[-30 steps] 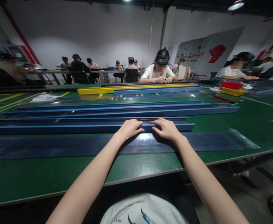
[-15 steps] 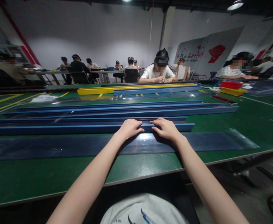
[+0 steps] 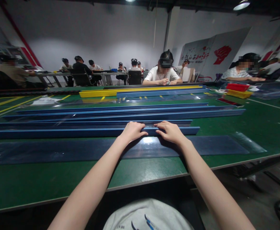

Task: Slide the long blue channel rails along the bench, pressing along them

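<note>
A long blue channel strip [image 3: 58, 133] with raised side walls lies across the green table. My left hand [image 3: 134, 130] grips its near wall, thumb on the front face and fingers over the top. Just to the right, my right hand [image 3: 169, 130] holds the same strip in a like way, with a small gap between the two hands. Some fingertips are hidden inside the channel. Nearer to me, under my wrists, a flat dark strip in clear plastic film [image 3: 151, 148] runs along the table edge.
Beyond my hands lie more blue strips [image 3: 154, 114], then a yellow strip [image 3: 99, 93]. A red bin [image 3: 237, 87], a yellow bin [image 3: 239, 94] and a dark flat device [image 3: 229, 102] are at right. A co-worker [image 3: 163, 72] sits opposite; several others sit farther back.
</note>
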Available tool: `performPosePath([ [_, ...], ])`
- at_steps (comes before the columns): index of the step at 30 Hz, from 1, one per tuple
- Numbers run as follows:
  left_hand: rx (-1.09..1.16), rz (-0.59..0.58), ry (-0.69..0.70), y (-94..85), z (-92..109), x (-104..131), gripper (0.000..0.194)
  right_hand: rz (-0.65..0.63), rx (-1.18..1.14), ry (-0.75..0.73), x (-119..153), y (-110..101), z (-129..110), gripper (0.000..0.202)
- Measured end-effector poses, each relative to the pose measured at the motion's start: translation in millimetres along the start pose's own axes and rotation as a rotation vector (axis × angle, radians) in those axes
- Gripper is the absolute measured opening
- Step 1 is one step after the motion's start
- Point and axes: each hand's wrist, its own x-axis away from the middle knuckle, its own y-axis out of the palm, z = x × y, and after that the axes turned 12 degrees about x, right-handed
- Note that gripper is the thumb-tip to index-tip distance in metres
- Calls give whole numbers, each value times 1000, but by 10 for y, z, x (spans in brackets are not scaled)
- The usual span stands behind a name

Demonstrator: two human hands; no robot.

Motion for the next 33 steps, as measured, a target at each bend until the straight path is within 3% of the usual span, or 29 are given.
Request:
performPosePath([
  [22,-6,58,-42,-5,13,21,34,25,111,14,-43,9,-97,20],
  [33,-46,54,18,-1,34,36,31,64,106,-26,-72,21,-49,21],
])
